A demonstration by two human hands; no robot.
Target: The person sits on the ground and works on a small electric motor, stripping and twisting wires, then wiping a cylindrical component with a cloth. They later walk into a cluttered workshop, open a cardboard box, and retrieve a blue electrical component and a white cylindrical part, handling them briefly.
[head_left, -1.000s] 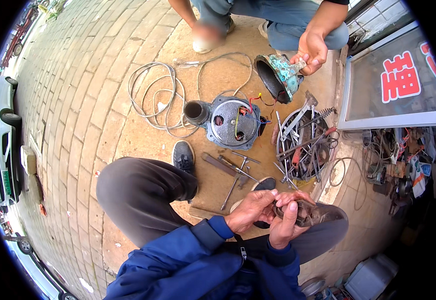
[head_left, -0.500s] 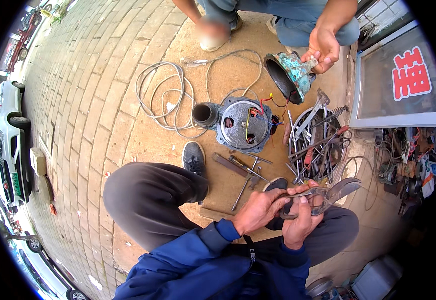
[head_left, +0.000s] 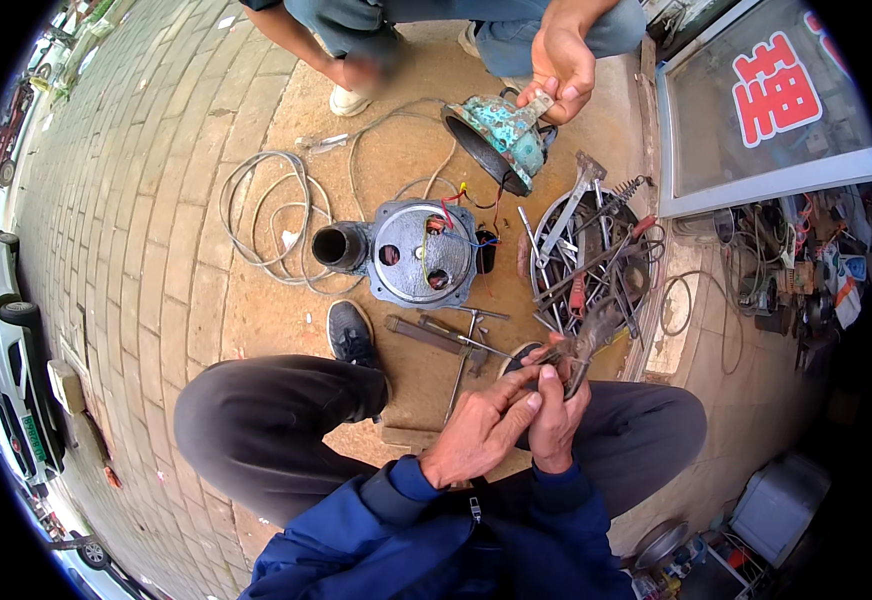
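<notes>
My right hand point(head_left: 558, 415) is closed around the handles of a pair of dark metal shears point(head_left: 593, 340), blades pointing away from me and blurred over the edge of the tool basin. Pressed beside it, my left hand point(head_left: 478, 432) has its fingers closed at the handles; what they pinch is hidden. Ahead stands a grey motor housing point(head_left: 423, 255) with a pipe stub and loose coloured wires. Above it, a co-worker's hand point(head_left: 564, 70) holds a turquoise, corroded bell-shaped cover point(head_left: 499, 130) tilted by its tab.
A round basin point(head_left: 596, 255) heaped with tools stands at right. A hammer point(head_left: 424, 333) and a T-handle wrench point(head_left: 461, 365) lie before my feet. Coiled grey cable point(head_left: 281, 215) spreads left of the motor. A framed glass door point(head_left: 771, 100) and a pile of parts point(head_left: 796, 265) line the right side.
The shears have turned from pointing right to pointing away from me, and both hands have drawn closer together. The whole view has shifted, so the scene sits further left. The co-worker still holds the cover.
</notes>
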